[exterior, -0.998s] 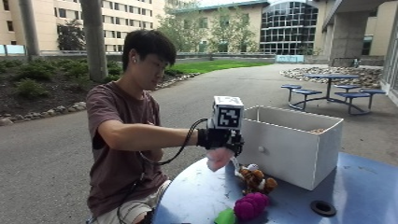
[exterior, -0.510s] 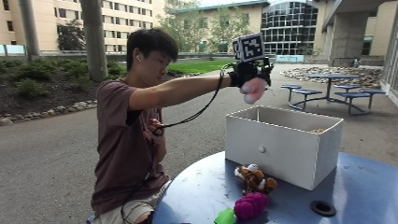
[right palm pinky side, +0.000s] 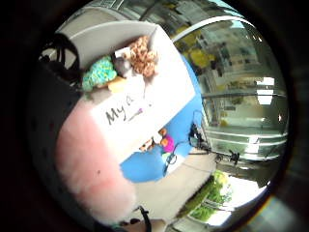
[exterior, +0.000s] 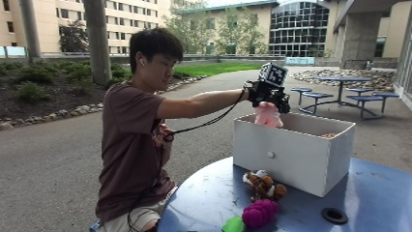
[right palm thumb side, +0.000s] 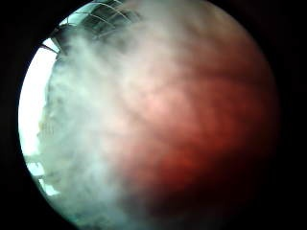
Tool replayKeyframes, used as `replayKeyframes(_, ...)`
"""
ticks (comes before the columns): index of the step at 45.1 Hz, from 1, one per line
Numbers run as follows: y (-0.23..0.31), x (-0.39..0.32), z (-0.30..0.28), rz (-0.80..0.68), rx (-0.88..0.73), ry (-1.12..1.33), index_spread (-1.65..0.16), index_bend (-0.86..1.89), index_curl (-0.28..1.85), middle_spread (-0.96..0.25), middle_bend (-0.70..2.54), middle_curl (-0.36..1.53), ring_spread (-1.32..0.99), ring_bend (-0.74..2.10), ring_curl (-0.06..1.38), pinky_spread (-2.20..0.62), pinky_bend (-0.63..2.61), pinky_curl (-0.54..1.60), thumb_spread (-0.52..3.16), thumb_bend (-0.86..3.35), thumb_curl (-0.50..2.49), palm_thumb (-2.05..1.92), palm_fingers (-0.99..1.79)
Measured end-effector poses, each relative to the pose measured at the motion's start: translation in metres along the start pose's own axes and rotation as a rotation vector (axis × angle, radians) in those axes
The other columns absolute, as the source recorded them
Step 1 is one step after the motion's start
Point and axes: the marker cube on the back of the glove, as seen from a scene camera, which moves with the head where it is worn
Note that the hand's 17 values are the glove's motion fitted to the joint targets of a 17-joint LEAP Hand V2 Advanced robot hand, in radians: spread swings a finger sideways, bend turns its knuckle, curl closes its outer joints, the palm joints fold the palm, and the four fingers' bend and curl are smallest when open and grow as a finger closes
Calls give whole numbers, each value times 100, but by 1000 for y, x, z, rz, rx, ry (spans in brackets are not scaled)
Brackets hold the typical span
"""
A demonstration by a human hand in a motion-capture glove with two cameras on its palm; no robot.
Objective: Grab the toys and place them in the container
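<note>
Over the open top of the white container (exterior: 293,150) I have the gloved right hand (exterior: 267,94) out at arm's length, and the grip is clenched round a pink plush toy (exterior: 267,116). The toy hangs down from the fingers with its lower end dipping past the container's near rim, so it sits just inside the opening but is not lying on anything I can see from the outside view.

From the little-finger side of the palm, the pink plush toy (right palm pinky side: 94,169) fills the near edge, close against the hand. Beyond it I look down into the container (right palm pinky side: 159,96), where a green toy (right palm pinky side: 99,72), a small yellow piece touching it, and a brown spotted toy (right palm pinky side: 142,55) lie together. Handwriting in dark marker shows on the container's wall. The thumb-side palm view is almost wholly covered by pink fur (right palm thumb side: 158,124), so nothing else can be told there.

On the round blue surface (exterior: 206,198), in front of the container and well apart from the hand, three toys lie near one another: a brown and white striped plush (exterior: 264,184) nearest the container's front wall, a magenta bumpy plush (exterior: 259,213) nearer the surface's edge, and a green toy (exterior: 233,225) touching the magenta one. A black ring (exterior: 334,215) lies on the surface off to the side of them.

The person's bare hand is held against their chest.
</note>
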Motion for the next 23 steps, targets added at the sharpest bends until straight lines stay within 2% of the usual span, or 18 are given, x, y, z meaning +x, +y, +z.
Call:
replayKeyframes(1,-4,-4,0,74,-52,-18,-30,44,81,-22,117,74,-35,131,62,-32,97,54,73,-18,87,26,37)
replayKeyframes(2,-6,-3,0,127,-90,-32,-29,38,82,-22,114,74,-34,134,65,-31,100,57,79,-16,84,21,27)
replayKeyframes(3,-4,2,0,129,-111,-32,-27,24,78,-21,96,68,-32,128,64,-27,110,60,81,-19,79,9,-6)
replayKeyframes(4,0,9,0,81,-114,-18,-23,15,76,-15,74,63,-25,120,63,-23,121,63,83,-19,76,2,-44)
replayKeyframes(5,4,15,-1,11,-101,-1,-22,10,72,-10,65,60,-21,109,60,-20,125,61,84,-18,73,-5,-53)
replayKeyframes(8,14,22,-11,-95,-31,-12,-19,3,57,-3,47,52,-15,89,52,-12,123,55,89,-14,66,-12,-50)
replayKeyframes(12,17,45,-28,59,7,-77,-17,4,47,1,34,46,-9,75,43,-6,117,52,95,-12,58,-14,-40)
replayKeyframes(19,48,119,-36,62,39,-64,-16,5,38,4,27,43,-4,70,39,0,105,46,102,-12,47,-16,-23)
replayKeyframes(23,67,173,-29,168,24,-67,-16,6,34,4,27,43,-2,70,38,1,100,44,105,-12,41,-16,-18)
